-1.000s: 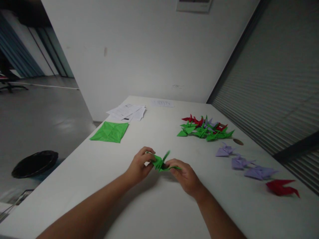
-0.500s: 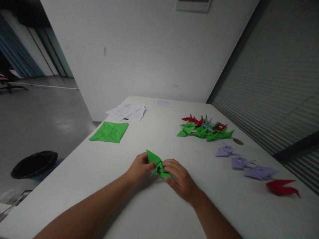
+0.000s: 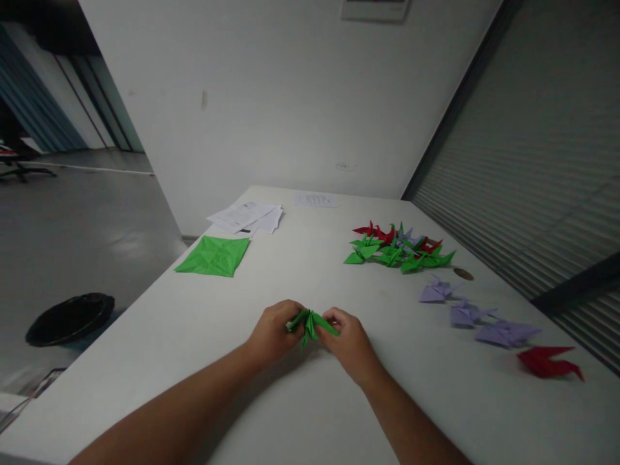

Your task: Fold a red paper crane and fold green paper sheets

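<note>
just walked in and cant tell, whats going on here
A person is pinching a folded green origami piece between their left hand and right hand, over a white table. Farther along the table lie a creased green paper square and a heap of red, green and lilac origami cranes. To the right are lilac origami cranes and a red origami crane.

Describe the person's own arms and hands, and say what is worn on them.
The left hand and right hand are bare, with no gloves, rings or cables showing. The left forearm and right forearm are also bare, with no sleeve, watch or band in view.
</note>
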`<state>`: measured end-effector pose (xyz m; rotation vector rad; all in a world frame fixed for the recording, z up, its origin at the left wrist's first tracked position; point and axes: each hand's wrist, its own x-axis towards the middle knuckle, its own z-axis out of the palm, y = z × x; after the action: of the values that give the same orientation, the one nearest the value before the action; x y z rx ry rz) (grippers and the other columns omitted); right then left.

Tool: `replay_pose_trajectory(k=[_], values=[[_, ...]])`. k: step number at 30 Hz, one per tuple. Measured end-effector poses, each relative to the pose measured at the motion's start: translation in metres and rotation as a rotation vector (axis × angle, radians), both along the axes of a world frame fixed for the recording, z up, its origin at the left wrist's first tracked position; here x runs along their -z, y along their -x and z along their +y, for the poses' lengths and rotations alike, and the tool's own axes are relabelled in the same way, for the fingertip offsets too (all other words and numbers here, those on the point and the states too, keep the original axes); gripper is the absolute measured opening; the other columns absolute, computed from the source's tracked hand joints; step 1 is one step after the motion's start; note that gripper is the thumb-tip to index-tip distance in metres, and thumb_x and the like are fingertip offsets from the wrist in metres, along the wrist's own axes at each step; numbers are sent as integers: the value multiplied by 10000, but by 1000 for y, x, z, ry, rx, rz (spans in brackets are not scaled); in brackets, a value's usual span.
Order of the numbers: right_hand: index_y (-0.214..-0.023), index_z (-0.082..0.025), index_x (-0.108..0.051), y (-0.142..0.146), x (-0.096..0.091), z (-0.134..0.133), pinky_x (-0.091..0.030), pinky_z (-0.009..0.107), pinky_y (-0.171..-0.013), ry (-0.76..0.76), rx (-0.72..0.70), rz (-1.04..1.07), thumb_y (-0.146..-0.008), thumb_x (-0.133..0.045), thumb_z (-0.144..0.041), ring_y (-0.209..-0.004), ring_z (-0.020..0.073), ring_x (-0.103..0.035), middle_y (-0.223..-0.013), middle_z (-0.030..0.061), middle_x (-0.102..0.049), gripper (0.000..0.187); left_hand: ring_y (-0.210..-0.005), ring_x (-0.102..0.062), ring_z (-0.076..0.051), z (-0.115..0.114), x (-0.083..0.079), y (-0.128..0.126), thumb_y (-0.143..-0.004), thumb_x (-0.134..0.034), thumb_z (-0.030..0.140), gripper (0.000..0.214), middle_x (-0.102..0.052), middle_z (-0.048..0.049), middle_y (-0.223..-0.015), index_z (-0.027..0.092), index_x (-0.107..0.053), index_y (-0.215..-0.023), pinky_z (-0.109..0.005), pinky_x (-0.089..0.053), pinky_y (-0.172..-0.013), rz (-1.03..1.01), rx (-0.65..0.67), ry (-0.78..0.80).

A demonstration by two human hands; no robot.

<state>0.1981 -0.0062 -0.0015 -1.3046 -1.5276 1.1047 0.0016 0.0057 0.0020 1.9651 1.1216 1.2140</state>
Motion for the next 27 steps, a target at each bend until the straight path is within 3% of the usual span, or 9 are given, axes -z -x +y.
replay_pose_trajectory(k=[4,9,12,16,19,23,25,27], values=[[-631,-217,-560,-1,-6,1,-308,258,-496,-43,52,-191,-802,-627,-353,-524,149,-487,-541,-19,-548,228,-876,-708,-228,0,3,2,-726,-614,87,381,-786,-73,-961,227,-764,-1047,-333,-519,-819,4,35,-1],[-579,-225,-520,-5,-5,4,-286,267,-511,-138,109,-326,-794,-632,-337,-530,148,-458,-516,-28,-511,267,-702,-625,-178,4,7,3,-771,-590,126,193,-731,-33,-778,197,-732,-882,-296,-465,-699,-20,49,120],[-601,-236,-534,-11,0,8,-296,260,-491,-89,75,-268,-797,-634,-348,-508,156,-481,-489,-33,-526,247,-691,-607,-173,8,9,1,-820,-617,227,78,-706,-34,-747,175,-671,-798,-296,-460,-678,-208,40,296],[-637,-243,-543,-18,-1,11,-313,256,-485,-22,37,-235,-813,-616,-320,-487,159,-499,-475,-44,-521,206,-692,-614,-165,10,10,-4,-799,-696,326,195,-683,-35,-757,175,-582,-751,-303,-479,-688,-494,32,517],[-623,-242,-523,-19,-5,10,-314,268,-505,-62,21,-326,-832,-607,-283,-515,164,-493,-494,-39,-510,229,-693,-608,-156,10,8,-7,-764,-721,303,207,-671,-32,-765,179,-557,-738,-296,-474,-684,-582,39,583],[-734,-230,-582,-14,-11,4,-440,309,-661,-308,-5,-394,-762,-680,-169,-728,210,-587,-741,15,-642,119,-678,-552,-137,10,7,-6,-671,-687,163,211,-637,-9,-743,198,-479,-665,-269,-435,-646,-523,88,481],[-912,-225,-644,-10,-14,0,-489,375,-829,-478,-59,-381,-724,-729,-127,-926,263,-614,-955,67,-690,228,-676,-529,-136,10,9,-5,-648,-648,120,212,-622,2,-718,205,-453,-649,-265,-419,-643,-423,82,405],[-1007,-222,-660,-6,-18,-5,-493,425,-897,-572,-139,-389,-726,-784,-148,-1001,292,-602,-1034,96,-687,316,-683,-523,-138,9,12,-5,-653,-628,108,186,-616,8,-707,204,-469,-654,-262,-408,-643,-328,58,366]])
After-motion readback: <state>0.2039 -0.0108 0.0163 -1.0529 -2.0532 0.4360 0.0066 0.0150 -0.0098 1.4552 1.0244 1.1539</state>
